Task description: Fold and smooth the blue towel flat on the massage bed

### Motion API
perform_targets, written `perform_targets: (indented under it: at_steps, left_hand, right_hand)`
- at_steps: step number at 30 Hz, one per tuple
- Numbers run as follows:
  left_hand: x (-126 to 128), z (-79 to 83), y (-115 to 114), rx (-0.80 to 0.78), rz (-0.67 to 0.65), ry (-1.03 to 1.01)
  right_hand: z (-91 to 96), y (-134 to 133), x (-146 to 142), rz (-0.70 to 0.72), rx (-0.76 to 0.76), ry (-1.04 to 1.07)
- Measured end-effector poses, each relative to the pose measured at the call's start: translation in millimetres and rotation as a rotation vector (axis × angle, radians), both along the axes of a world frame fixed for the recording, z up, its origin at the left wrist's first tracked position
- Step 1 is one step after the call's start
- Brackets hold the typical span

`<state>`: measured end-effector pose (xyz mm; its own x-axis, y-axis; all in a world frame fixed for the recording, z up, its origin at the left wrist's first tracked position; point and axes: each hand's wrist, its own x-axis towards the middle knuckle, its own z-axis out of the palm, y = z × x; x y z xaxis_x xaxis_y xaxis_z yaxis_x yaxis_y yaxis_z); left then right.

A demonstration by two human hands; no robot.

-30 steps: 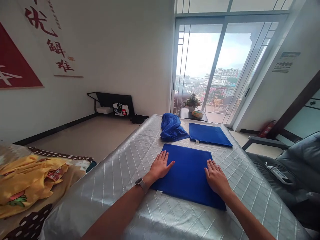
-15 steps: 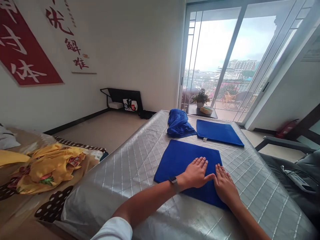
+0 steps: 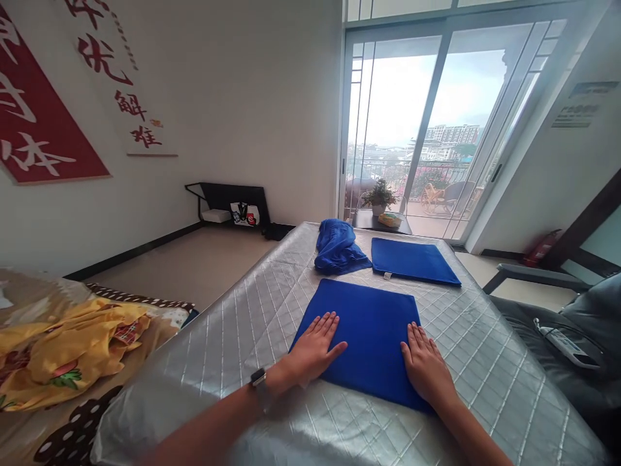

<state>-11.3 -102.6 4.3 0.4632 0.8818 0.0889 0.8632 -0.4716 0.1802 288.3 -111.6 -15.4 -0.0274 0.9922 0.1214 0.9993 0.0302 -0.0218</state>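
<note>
A flat blue cloth piece (image 3: 369,330), roughly rectangular, lies smooth on the plastic-covered mattress (image 3: 233,323). My left hand (image 3: 315,349), with a watch on its wrist, rests flat on the cloth's left side, fingers stretched out. On the right edge of the same cloth my right hand (image 3: 427,362) lies flat, fingers extended and close together. Behind it, farther back on the mattress, is a second flat blue cloth piece (image 3: 414,260) with a small white tag on its near edge. A crumpled blue cloth (image 3: 338,247) sits to the left of that one.
To the left, yellow patterned fabric (image 3: 77,349) is heaped on another surface. A dark armchair (image 3: 557,323) at the right holds a white power strip (image 3: 567,346). Past the mattress stand a small table with a potted plant (image 3: 380,197) and a glass sliding door (image 3: 388,129).
My left hand has slid left across the blue cloth, away from my right hand. My right hand stays at the right edge. The camera view has shifted slightly.
</note>
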Motion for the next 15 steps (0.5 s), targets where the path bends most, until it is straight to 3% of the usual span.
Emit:
perform_targets:
  at_steps: [2,5,9,15]
  left_hand:
    - [-25,-3.2,-11,-0.012,0.047,0.022]
    - [-41,-6.4,-21,0.001,0.059,0.028]
    - [-41,-7.2,-23,0.02,0.049,0.017]
    - [-31,4.9,-22,-0.009,0.077,0.016]
  right_hand:
    - [2.6,0,-2,-0.001,0.009,-0.015]
    - [10.8,-5,-5,0.021,0.07,-0.032]
    - [14.1,-30,-6,0.078,0.117,-0.003]
    - [-13.3,-71,0,0.086,0.083,0.097]
